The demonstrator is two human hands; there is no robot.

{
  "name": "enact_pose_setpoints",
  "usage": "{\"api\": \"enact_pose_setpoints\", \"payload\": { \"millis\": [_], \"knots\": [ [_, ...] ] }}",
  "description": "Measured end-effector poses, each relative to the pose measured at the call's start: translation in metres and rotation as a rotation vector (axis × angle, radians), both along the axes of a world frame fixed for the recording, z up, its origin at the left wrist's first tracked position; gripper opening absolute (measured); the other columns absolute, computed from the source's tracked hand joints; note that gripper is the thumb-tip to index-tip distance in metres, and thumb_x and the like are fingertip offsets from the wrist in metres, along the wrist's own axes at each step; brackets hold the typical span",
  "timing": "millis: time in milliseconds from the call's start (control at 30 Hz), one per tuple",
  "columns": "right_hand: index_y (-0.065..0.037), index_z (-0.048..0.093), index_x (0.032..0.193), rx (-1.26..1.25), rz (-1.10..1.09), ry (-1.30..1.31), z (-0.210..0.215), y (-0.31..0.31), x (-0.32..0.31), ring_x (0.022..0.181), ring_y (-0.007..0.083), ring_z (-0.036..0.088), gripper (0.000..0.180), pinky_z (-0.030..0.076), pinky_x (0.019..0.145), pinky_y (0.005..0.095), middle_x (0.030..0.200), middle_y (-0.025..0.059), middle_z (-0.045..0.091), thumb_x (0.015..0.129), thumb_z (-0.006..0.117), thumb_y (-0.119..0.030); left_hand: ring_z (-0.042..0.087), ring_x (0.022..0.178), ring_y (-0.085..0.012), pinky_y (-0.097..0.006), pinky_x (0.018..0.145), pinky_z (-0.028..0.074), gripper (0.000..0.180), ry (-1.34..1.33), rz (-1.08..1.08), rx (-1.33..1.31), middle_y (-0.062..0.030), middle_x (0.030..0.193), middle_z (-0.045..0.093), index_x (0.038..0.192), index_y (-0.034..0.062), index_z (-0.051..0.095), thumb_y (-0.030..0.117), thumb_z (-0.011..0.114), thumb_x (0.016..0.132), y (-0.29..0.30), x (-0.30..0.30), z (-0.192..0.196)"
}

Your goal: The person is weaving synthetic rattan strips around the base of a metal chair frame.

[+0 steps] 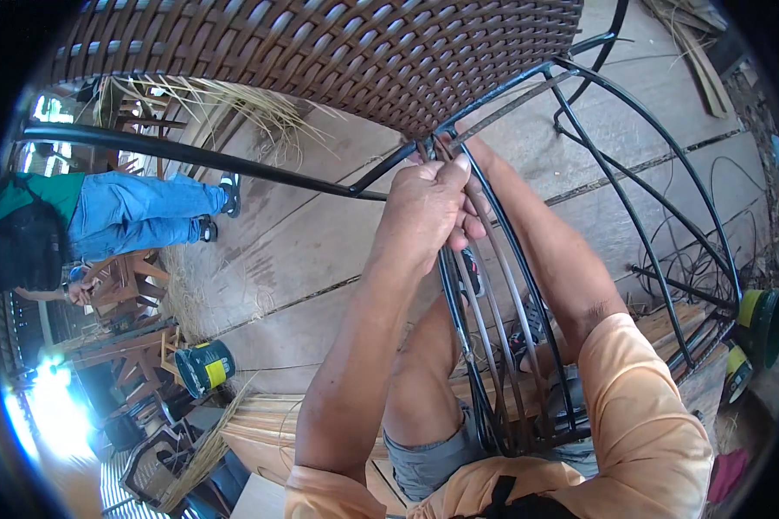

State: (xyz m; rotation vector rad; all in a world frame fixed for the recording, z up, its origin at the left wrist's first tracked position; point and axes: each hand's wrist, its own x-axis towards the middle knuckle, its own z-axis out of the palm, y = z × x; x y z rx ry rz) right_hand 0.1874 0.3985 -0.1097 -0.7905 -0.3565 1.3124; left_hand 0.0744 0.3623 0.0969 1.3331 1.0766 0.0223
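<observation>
A brown woven wicker panel (pixel 320 60) on a black metal chair frame (pixel 208 164) fills the top of the head view. At the panel's lower corner my left hand (pixel 428 199) is closed, thumb pressed on top and fingers curled round flat brown strands (pixel 491 242). Several such strands run down between the frame's bars toward my lap. My right hand (pixel 469 147) reaches behind the frame bar to the same corner. Its fingers are mostly hidden by the bar and my left hand.
Curved black metal legs (pixel 666 130) extend to the right, above a tangle of dark wire (pixel 697 251). A person in blue jeans (pixel 138 212) stands at the left. Green buckets with yellow labels (pixel 205 368) and loose straw-coloured strips (pixel 255 108) lie about. Wooden planks (pixel 273 415) lie near me.
</observation>
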Motion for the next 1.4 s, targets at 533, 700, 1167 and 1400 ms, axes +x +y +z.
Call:
{"api": "enact_pose_setpoints", "payload": {
  "millis": [533, 700, 1167, 1400],
  "knots": [
    [-0.001, 0.061, 0.094, -0.062, 0.104, -1.151, 0.014, 0.046, 0.073, 0.075, 0.0201, 0.059, 0.028, 0.047, 0.066, 0.0347, 0.077, 0.0119, 0.061, 0.077, 0.052, -0.022, 0.057, 0.085, -0.03, -0.036, 0.077, 0.046, 0.023, 0.301, -0.452, 1.279, -0.0198, 0.093, 0.061, 0.101, -0.0012, 0.058, 0.015, 0.05, 0.087, 0.095, -0.001, -0.03],
    [-0.001, 0.061, 0.092, -0.127, 0.239, -1.145, -0.011, 0.057, 0.066, 0.074, 0.0202, 0.059, 0.027, 0.047, 0.065, 0.0347, 0.076, 0.0121, 0.061, 0.076, 0.053, -0.021, 0.055, 0.095, -0.0176, -0.029, 0.083, 0.045, 0.033, -0.254, -0.063, 0.459, -0.0107, 0.109, 0.058, 0.115, -0.0005, 0.053, 0.008, 0.058, 0.084, 0.099, 0.009, -0.048],
    [-0.001, 0.062, 0.086, -0.31, 0.657, -1.201, -0.024, -0.025, -0.009, 0.07, 0.0206, 0.059, 0.025, 0.046, 0.062, 0.0348, 0.075, 0.0127, 0.062, 0.073, 0.055, -0.02, 0.052, 0.049, -0.0179, -0.032, 0.049, 0.042, 0.011, 0.161, -0.234, 0.29, -0.0112, 0.065, 0.061, 0.076, -0.0017, 0.06, 0.005, 0.051, 0.076, 0.091, 0.011, -0.021],
    [0.0, 0.062, 0.082, -0.423, 0.82, -1.233, -0.013, -0.073, -0.025, 0.068, 0.0207, 0.059, 0.024, 0.046, 0.061, 0.0349, 0.074, 0.0129, 0.062, 0.071, 0.056, -0.02, 0.046, 0.052, -0.0166, -0.038, 0.052, 0.038, 0.035, 0.031, -0.274, 0.758, -0.0121, 0.052, 0.046, 0.065, -0.0066, 0.052, 0.026, 0.055, 0.079, 0.063, -0.014, -0.019]
  ]
}}
